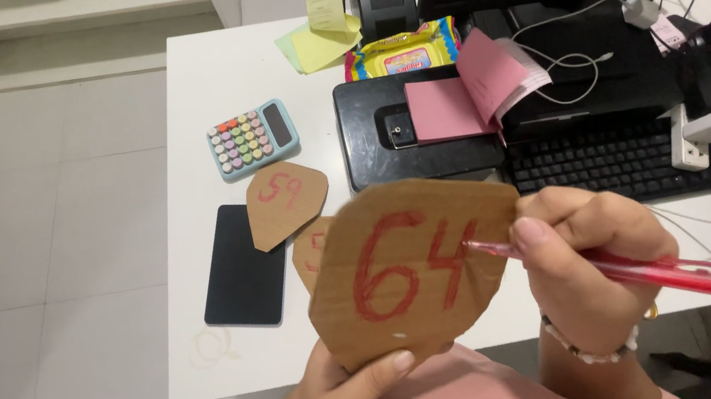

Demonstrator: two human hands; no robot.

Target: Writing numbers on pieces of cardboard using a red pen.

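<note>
Left hand (349,385) pinches cardboard tag (416,268) from below, just front of the black keyboard (615,159); right hand (591,263) grips red pen (645,270), tip on tag — brace firmly, stroke lightly.

Cardboard piece (411,268): brown, matt, slightly fibrous face, rough cut edges, waxy red marks. Red pen (645,270) touching it: translucent glossy plastic. Second cardboard piece (285,202), just above-left of first: same matt brown board. Phone (244,268), left of first piece: smooth dark glass, faint sheen. Calculator (252,138), further up: pastel plastic, satin, glossy round keys. Table (192,155) beneath: white, smooth, matt laminate. Pink pad (451,106), above first piece: matt paper. Wipes pack (402,52): shiny crinkled plastic film.
</note>
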